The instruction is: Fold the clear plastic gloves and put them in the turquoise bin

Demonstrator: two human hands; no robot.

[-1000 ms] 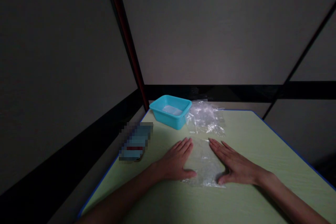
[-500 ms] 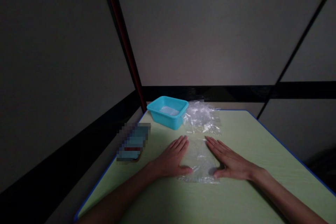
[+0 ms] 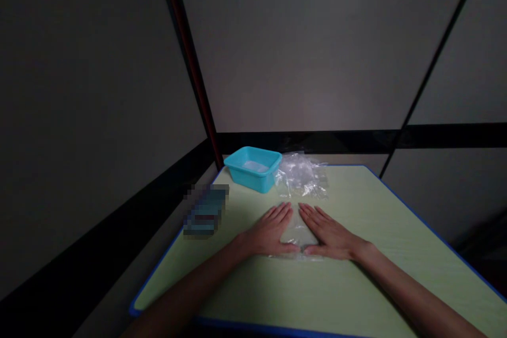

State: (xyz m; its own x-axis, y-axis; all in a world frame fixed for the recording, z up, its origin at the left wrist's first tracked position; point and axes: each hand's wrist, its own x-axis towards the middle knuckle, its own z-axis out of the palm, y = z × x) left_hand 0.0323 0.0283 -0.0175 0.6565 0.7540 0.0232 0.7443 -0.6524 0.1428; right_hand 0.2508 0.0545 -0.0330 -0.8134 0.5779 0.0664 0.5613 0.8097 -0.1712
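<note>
A clear plastic bag point(image 3: 298, 231) lies flat on the pale green table point(image 3: 253, 290), partly hidden under both palms. My left hand point(image 3: 273, 231) rests flat on its left side, fingers pointing away from me and thumb stretched inward. On the right side, my right hand point(image 3: 329, 233) presses down in the same way, its fingers extended. The two thumbs almost meet near the bag's front edge, and a strip of plastic shows between the hands. Neither hand grasps anything.
Behind the hands stands a turquoise plastic basin point(image 3: 253, 174) with something whitish inside. A heap of clear plastic bags point(image 3: 303, 174) lies against its right side. A blurred-out flat object point(image 3: 206, 211) is near the left table edge. Walls close off the back and left.
Both hands have slid toward each other over the bag, so less plastic shows between them. The camera view has shifted slightly, and the table's front edge has come into sight.
</note>
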